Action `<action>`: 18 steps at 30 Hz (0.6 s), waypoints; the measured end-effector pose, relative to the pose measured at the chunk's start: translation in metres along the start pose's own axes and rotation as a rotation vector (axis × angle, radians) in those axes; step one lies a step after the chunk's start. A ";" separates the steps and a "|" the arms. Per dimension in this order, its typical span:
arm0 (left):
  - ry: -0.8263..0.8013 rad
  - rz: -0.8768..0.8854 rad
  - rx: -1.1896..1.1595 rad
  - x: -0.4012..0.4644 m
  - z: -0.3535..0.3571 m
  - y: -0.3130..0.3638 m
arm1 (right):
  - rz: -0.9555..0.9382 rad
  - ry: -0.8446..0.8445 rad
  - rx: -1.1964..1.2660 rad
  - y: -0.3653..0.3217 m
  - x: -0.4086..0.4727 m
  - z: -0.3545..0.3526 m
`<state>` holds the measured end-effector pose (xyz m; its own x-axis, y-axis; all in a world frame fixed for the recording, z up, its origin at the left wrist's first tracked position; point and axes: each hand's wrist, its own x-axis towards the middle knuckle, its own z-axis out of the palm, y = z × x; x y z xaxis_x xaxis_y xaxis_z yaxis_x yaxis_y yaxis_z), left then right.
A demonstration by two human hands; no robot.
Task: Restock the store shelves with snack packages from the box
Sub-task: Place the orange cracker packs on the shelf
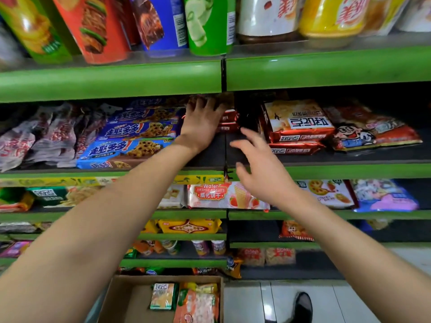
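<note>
Up on the second shelf (112,173), the left hand (201,122) lies flat over a small stack of red snack packages (229,121), fingers spread and reaching over the top of the pile toward the back, pressing rather than gripping. The right hand (261,169) hovers in front of the shelf edge, fingers loosely extended, holding nothing and touching nothing. The stack sits between the blue cookie packs (130,141) on its left and the red-and-cream bags (296,124) on its right, with a dark gap of bare shelf on that side.

The step in hand looks like seating and squaring this pile. To do it well, the person should keep the left palm flat so the slippery wrappers do not fan out, and bring the free right hand against the stack's open side to stop it sliding into the gap. The fronts should line up with the neighbouring packs, labels facing out.

Down on the floor, the cardboard box (123,297) is open and holds several more packages (163,297), so more restocking probably remains. A dark shoe (303,306) stands just beside it.
</note>
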<state>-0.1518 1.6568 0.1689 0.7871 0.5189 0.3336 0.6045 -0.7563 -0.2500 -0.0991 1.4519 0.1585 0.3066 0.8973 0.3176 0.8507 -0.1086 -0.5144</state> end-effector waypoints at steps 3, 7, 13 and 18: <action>-0.064 -0.027 -0.025 0.025 0.006 -0.005 | -0.020 -0.002 -0.044 0.010 -0.019 -0.006; -0.102 -0.002 -0.111 0.051 0.006 -0.006 | 0.008 0.022 -0.098 0.025 -0.030 -0.022; -0.168 -0.008 -0.129 0.045 0.004 -0.005 | 0.025 0.093 -0.127 0.032 -0.033 -0.044; -0.124 -0.023 -0.209 0.026 -0.015 0.017 | 0.053 0.254 -0.179 0.038 -0.021 -0.064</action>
<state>-0.1230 1.6517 0.1873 0.7899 0.5724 0.2199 0.5945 -0.8028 -0.0458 -0.0452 1.4017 0.1835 0.4305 0.7549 0.4947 0.8853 -0.2465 -0.3944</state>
